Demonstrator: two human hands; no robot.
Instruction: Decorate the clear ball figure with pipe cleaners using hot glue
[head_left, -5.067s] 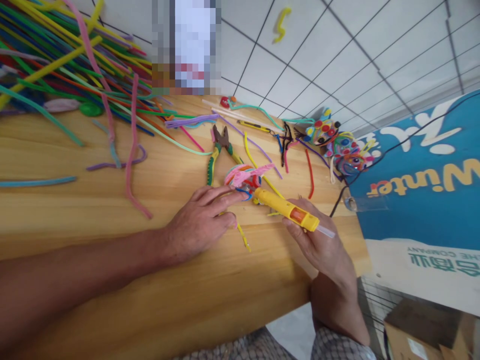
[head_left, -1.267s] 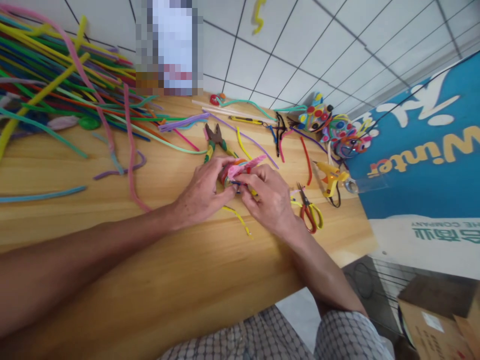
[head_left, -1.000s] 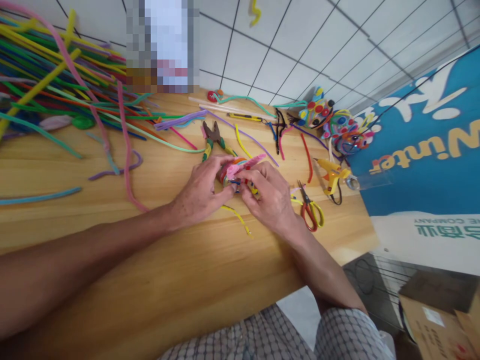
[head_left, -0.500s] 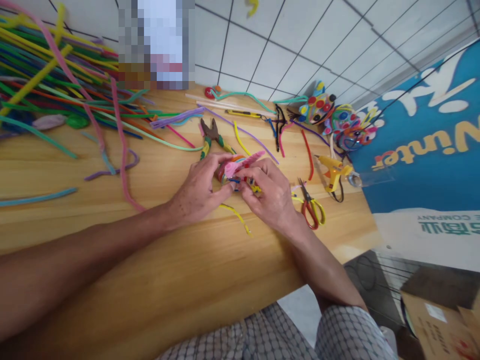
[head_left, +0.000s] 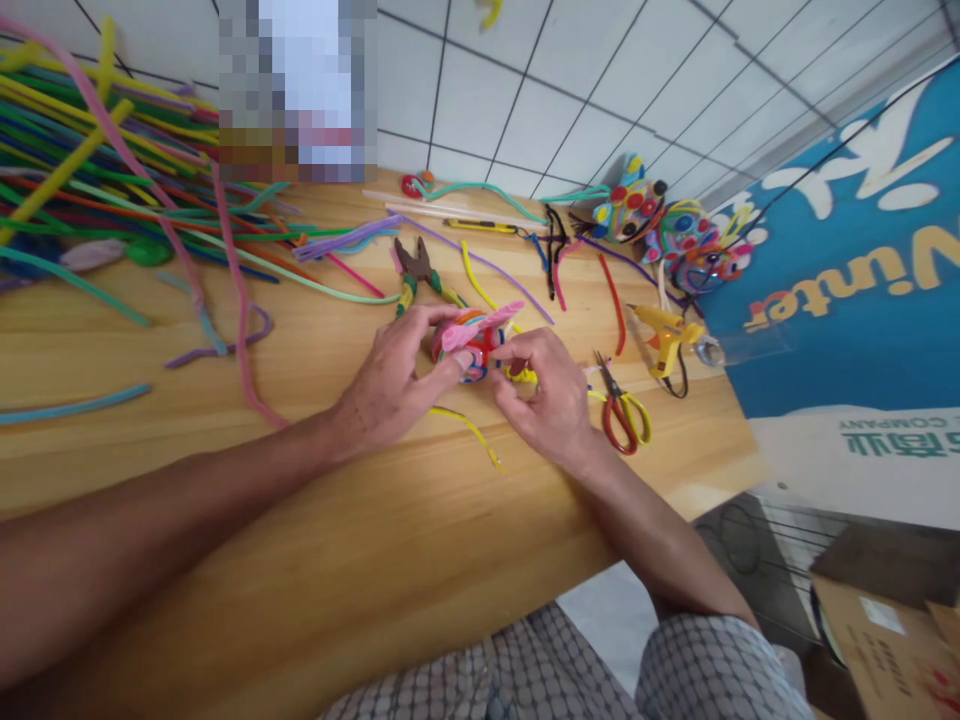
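One left hand (head_left: 390, 380) is gripping a rounded multicoloured craft (head_left: 480, 345), right hand (head_left: 551, 395) is hovering at its edge, fingertips standing apart

The strip (head_left: 484, 327) is pink, the round craft piece (head_left: 484, 352) multicoloured, the glue gun (head_left: 664, 335) yellow, the sleeve (head_left: 709, 665) grey-checked.

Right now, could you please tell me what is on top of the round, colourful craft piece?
A fuzzy pink strip lies across the craft piece, with the left grip against its side. What they cover is hidden.
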